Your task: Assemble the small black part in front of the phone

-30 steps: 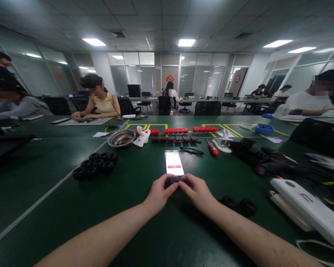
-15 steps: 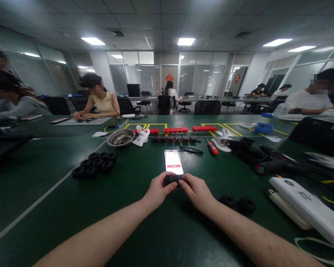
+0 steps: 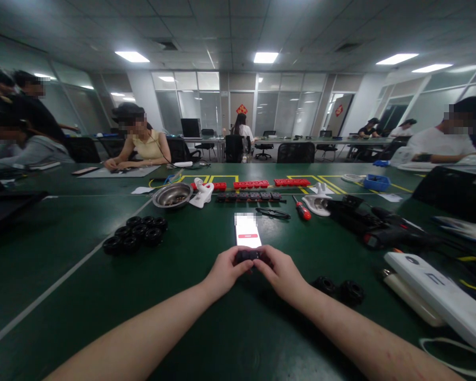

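Note:
My left hand (image 3: 227, 271) and my right hand (image 3: 280, 269) meet over the table's near middle. Between their thumbs and fingers is a small black part (image 3: 246, 256), pinched from both sides; the fingers partly cover it and I cannot make out its kind. Just beyond lies a phone (image 3: 247, 233) with a lit white screen and a red bar. Two black tyre-like rings (image 3: 351, 292) sit by my right forearm. Several more black rings (image 3: 137, 234) are grouped to the left.
Further back are a metal bowl (image 3: 172, 196) with small pieces, a row of black parts (image 3: 249, 197), red trays (image 3: 251, 184), glasses (image 3: 273, 214) and a red screwdriver (image 3: 302, 209). A white device (image 3: 436, 296) and black equipment (image 3: 381, 225) lie at right. Several people sit around.
My right hand has closed in further around the black part, its fingers now over the part's right end. My left hand stays nearly still. At far left, standing people have come into view.

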`<state>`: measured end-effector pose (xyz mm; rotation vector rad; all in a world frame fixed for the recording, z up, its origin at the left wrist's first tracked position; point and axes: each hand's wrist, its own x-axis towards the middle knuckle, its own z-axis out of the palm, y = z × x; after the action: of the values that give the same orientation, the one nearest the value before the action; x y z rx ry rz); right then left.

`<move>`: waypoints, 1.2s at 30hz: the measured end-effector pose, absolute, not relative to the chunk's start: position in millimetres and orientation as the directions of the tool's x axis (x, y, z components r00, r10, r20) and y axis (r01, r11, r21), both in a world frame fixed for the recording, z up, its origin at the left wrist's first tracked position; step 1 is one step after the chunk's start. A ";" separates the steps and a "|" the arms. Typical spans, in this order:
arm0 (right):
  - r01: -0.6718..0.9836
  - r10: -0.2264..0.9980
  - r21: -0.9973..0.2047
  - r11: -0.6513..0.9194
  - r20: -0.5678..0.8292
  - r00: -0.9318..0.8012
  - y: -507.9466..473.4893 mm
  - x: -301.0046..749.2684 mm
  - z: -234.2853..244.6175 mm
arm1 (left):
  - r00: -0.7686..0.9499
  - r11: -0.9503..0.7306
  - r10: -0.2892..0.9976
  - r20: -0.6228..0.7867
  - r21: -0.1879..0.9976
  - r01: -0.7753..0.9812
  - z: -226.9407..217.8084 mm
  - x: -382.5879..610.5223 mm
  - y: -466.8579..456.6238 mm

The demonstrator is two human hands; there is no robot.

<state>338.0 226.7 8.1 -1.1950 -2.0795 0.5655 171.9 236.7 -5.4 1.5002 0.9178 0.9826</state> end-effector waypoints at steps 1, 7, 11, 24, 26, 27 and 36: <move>0.579 0.856 -0.630 0.517 0.356 -0.375 226.2 337.8 7.7 | 0.372 -0.093 0.925 0.073 0.995 0.034 -7.0 172.2 239.3; 0.530 0.856 -0.672 0.517 0.403 -0.323 222.6 335.3 6.1 | 0.307 -0.115 0.947 0.095 0.992 0.047 -4.8 171.5 241.1; 0.500 0.937 -0.797 0.338 0.235 -0.260 226.6 335.6 7.6 | 0.317 -0.305 0.919 0.235 0.933 0.190 2.7 169.5 230.9; 0.583 0.891 -0.677 0.449 0.383 -0.241 221.8 335.2 7.8 | 0.212 -0.186 0.962 0.173 0.982 0.040 1.1 172.5 234.8; 0.576 0.919 -0.716 0.394 0.300 -0.255 224.3 335.6 7.9 | 0.212 -0.183 0.962 0.172 0.983 0.031 3.1 172.3 232.8; 0.576 0.919 -0.717 0.391 0.275 -0.282 225.4 335.8 7.7 | 0.221 -0.175 0.961 0.164 0.984 0.030 2.7 172.2 233.1; 0.604 0.888 -0.652 0.459 0.305 -0.345 227.4 337.3 6.1 | 0.268 -0.093 0.960 0.080 0.995 0.035 -5.5 173.0 240.6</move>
<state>337.3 227.4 6.1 -1.2376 -2.0731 0.5749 173.0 240.6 -5.5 1.4225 0.9978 1.0461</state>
